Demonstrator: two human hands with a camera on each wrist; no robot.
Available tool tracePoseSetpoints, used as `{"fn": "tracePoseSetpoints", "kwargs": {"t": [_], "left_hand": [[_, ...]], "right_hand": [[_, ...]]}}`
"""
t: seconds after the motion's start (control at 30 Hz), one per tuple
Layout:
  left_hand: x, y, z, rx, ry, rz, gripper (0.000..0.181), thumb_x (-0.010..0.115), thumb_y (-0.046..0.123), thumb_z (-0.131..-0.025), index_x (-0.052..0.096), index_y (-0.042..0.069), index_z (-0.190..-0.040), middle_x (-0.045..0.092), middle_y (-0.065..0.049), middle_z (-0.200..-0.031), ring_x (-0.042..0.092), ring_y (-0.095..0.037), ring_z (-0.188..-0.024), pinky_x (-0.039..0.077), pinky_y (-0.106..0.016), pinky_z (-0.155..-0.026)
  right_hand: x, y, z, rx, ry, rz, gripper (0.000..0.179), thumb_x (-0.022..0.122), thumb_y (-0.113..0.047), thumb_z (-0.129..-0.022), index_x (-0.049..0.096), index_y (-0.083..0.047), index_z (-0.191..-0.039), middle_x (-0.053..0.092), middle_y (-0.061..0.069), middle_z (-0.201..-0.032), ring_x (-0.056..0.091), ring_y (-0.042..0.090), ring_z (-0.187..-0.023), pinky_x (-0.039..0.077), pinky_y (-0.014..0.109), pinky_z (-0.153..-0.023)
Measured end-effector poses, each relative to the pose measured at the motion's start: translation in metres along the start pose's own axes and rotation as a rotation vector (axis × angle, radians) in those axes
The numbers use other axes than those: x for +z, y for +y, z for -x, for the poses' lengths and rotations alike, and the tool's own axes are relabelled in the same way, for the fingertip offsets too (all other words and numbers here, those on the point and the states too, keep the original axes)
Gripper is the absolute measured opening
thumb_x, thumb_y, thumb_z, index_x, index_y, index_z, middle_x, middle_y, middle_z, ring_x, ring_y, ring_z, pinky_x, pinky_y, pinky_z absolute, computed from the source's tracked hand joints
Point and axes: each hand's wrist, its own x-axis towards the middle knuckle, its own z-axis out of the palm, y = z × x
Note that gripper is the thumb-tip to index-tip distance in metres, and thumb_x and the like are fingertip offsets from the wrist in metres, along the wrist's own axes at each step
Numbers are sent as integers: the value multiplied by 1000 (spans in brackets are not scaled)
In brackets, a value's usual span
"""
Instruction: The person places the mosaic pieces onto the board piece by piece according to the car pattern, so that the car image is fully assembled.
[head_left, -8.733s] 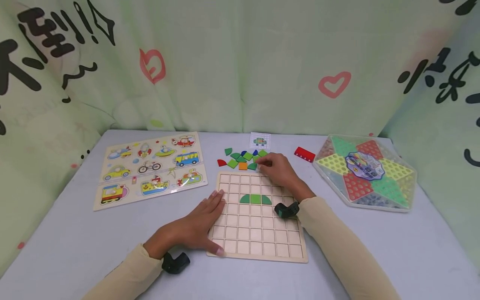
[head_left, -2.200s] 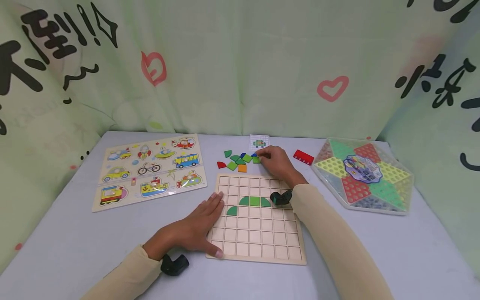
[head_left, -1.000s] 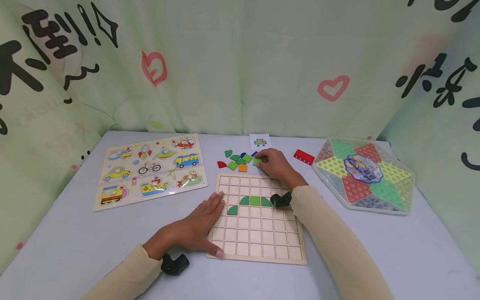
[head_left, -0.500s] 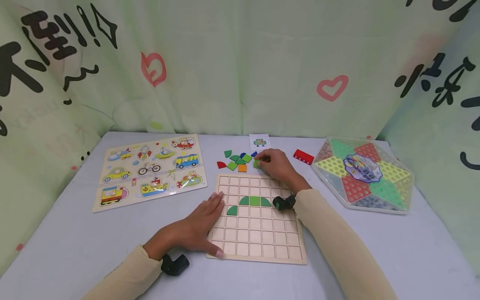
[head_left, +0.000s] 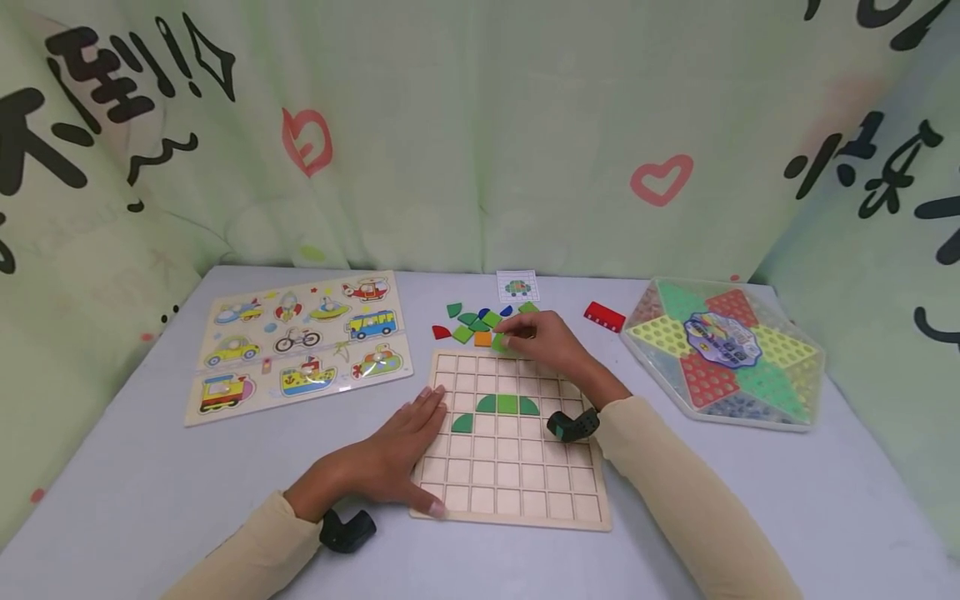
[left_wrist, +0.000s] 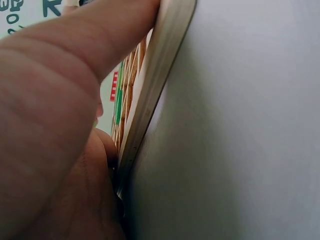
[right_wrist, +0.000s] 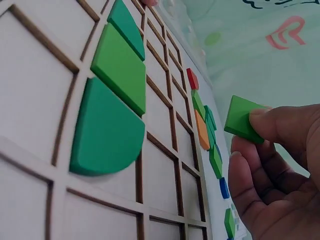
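Observation:
Between thumb and fingers, my right hand (head_left: 546,342) pinches a light green square tile (right_wrist: 242,116), held up off the table near the far edge of the wooden grid board (head_left: 517,475). My left hand (head_left: 401,450) lies with fingers straight along the board's left side, thumb on its near corner. On the board, a light green square (head_left: 507,404) sits between two dark green quarter-round tiles, and another dark green quarter-round (head_left: 462,423) is one row nearer, to the left. Loose tiles (head_left: 463,333) in green, blue, red and orange lie beyond the board.
A small pattern card (head_left: 517,287) lies at the table's far edge. On the left is a vehicle picture puzzle (head_left: 300,342); on the right, a hexagonal checkers box (head_left: 723,354) with a red block (head_left: 604,316) beside it. A curtain hangs behind.
Since 8.7 s ago, a dark green quarter-round has been added on the board's left. In the last half second my right hand lifted a green square and drew it nearer the board. Left hand unchanged.

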Motion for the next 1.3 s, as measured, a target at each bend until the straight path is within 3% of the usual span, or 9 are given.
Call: {"fn": "tracePoseSetpoints", "kwargs": {"t": [0.47, 0.87, 1.3], "left_hand": [[1, -2, 1, -5, 6, -1, 126, 78, 64, -67, 9, 7, -157, -9, -2, -163, -14, -19, -146, 3, -43, -117], [1, -1, 0, -1, -4, -2, 125, 76, 65, -69, 8, 8, -157, -10, -2, -163, -15, -18, -146, 2, -44, -117], [2, -3, -1, 9, -5, 1, 126, 76, 66, -68, 7, 8, -157, -10, -2, -163, -15, -18, -146, 1, -43, -117]], "right_hand": [[8, -7, 19, -64, -95, -3, 20, 68, -8, -92, 73, -5, -111, 67, 4, -100, 58, 21, -90, 50, 31, -79], [12, -13, 31, -45, -203, 32, 18, 69, -7, -90, 75, -8, -107, 71, -2, -100, 62, 17, -93, 52, 30, -83], [17, -21, 48, -154, -274, 66, 15, 71, -6, -89, 75, -7, -103, 69, -2, -99, 62, 14, -88, 53, 28, -80]]}}
